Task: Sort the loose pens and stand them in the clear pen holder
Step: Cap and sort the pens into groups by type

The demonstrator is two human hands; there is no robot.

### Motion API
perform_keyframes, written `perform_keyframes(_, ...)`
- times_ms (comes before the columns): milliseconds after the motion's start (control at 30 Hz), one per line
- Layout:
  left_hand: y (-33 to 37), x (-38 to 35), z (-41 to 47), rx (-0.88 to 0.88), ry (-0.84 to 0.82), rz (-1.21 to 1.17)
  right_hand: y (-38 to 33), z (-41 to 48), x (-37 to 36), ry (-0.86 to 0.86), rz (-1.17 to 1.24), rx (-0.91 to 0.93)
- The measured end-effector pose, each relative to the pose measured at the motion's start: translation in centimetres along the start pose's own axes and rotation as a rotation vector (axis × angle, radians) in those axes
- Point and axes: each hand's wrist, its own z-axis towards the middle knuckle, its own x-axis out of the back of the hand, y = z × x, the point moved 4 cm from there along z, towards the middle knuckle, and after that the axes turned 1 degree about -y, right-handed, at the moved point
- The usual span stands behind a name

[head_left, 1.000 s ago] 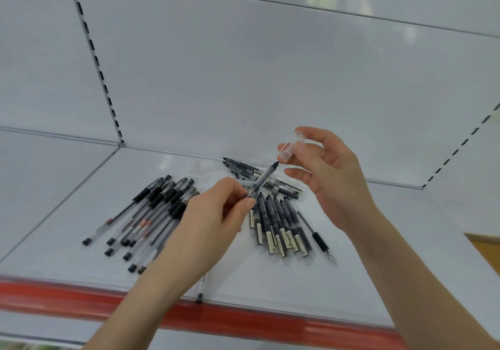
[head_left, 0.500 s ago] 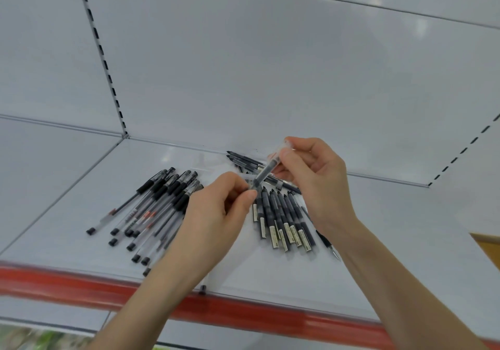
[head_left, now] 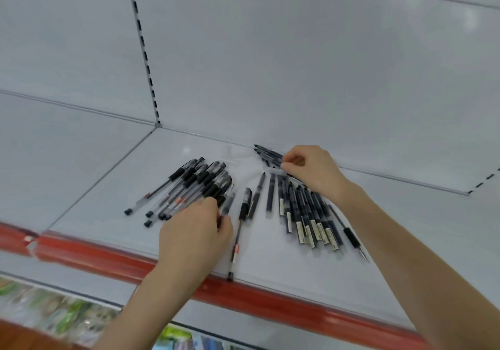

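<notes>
Head cam had both hands down on the white shelf [head_left: 108, 187], well apart. Left hand [head_left: 194, 230] had its fingers curled round a dark pen [head_left: 227, 204] at the near edge of the left pile [head_left: 194, 182]. Right hand [head_left: 311, 171] pinched a small clear piece [head_left: 274, 171], too blurry to name, at the far end of the right row [head_left: 303, 211]. One loose pen [head_left: 238, 233] lay between the groups, its end at the red front strip [head_left: 108, 257].

The left hand [head_left: 194, 230] covers the near ends of the left pile of pens [head_left: 200, 182]; its fingertips are hidden, so its grip cannot be told. Whatever the right hand [head_left: 311, 171] pinches is too small to tell. The pen labels [head_left: 300, 228] are unreadable. Goods [head_left: 62, 312] at lower left are blurred. The frame's edges cut off both forearms.
</notes>
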Motion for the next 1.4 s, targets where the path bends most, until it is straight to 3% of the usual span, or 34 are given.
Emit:
perform_keyframes(167, -0.2, 0.2, 0.2, -0.019, -0.030, 0.040, -1.0, 0.9, -1.8, -0.126, -0.221, 0.061)
perform_keyframes(267, 0.5, 0.4, 0.6, -0.072, -0.033, 0.013, -0.8, 0.9, -1.8, -0.111, -0.243, 0.047)
perform_keyframes(400, 2.5, -0.3, 2.2, -0.188, -0.067, -0.005, 0.0, 0.5, -0.2, 0.063, 0.035, -0.011)
perform_keyframes(600, 5.6, -2.4, 5.6, -0.257, -0.112, 0.213, 1.3, -1.7, 2.3, 0.220, 0.452, -0.106)
perform_keyframes(800, 6.7, -2.9, 6.6, -0.253, -0.143, 0.271, 2.2, -4.4, 3.5, 0.272, 0.577, -0.084)
perform_keyframes(900, 6.5, -2.1, 6.5, -0.235, -0.108, 0.106, 2.2, -5.2, 4.0, 0.327, 0.714, -0.119)
perform_keyframes(1100, 6.6, 0.9, 3.7, -0.278, -0.132, -0.572, 0.4, -6.2, 5.1, 0.351, 1.091, -0.130)
perform_keyframes(1267, 6.3, 2.9, 1.2, -0.361, -0.021, -0.733, -1.2, -6.6, 5.4, 0.280, 1.189, -0.111)
perform_keyframes(1400, 5.8, 3.1, 0.8, -0.371, 0.018, -0.741, -1.8, -6.9, 5.4, 0.215, 1.000, -0.079)
